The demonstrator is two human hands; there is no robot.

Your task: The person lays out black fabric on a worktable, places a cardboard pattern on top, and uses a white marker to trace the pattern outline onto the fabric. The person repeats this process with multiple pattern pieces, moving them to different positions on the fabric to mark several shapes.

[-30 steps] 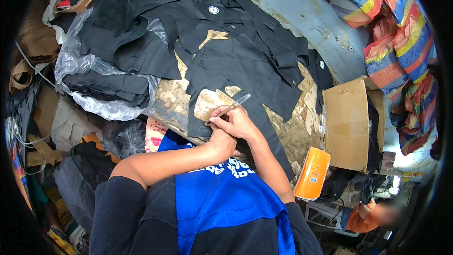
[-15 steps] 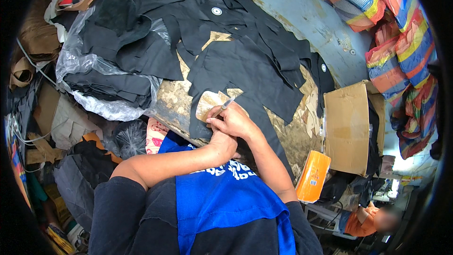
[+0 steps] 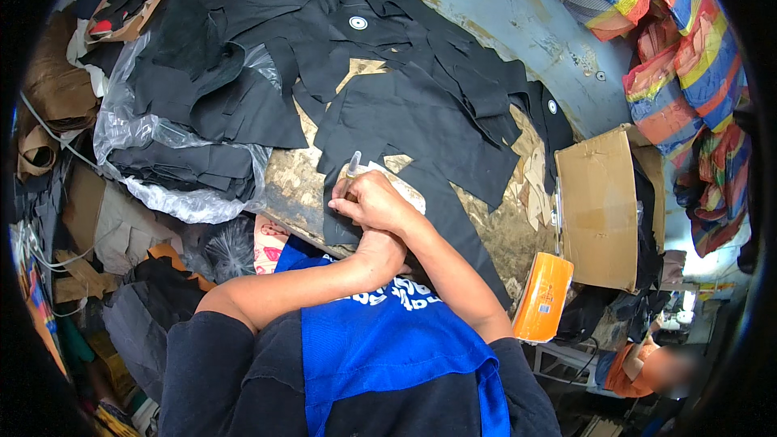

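Observation:
My right hand (image 3: pixel 374 201) is closed around a clear-barrelled pen (image 3: pixel 354 163), whose upper end sticks up past the fingers. Beneath it lies a pale, rounded pattern piece (image 3: pixel 410 194), mostly covered by the hand. That piece rests on a sheet of black leather-like material (image 3: pixel 388 117) spread over the worktable. My left hand (image 3: pixel 380 252) crosses under the right wrist, so its fingers are hidden from view. The pen's writing tip is also hidden.
A cardboard box (image 3: pixel 597 210) and an orange box (image 3: pixel 542 298) stand to the right. Clear plastic (image 3: pixel 133 133) wraps black pieces at the left. Striped woven sacks (image 3: pixel 684 73) pile at the far right. Another person in orange (image 3: pixel 627 372) sits at the lower right.
My right hand has shifted slightly left over the pattern piece, and the pen has swung from leaning right to leaning left and upright. My left hand stays under the right wrist.

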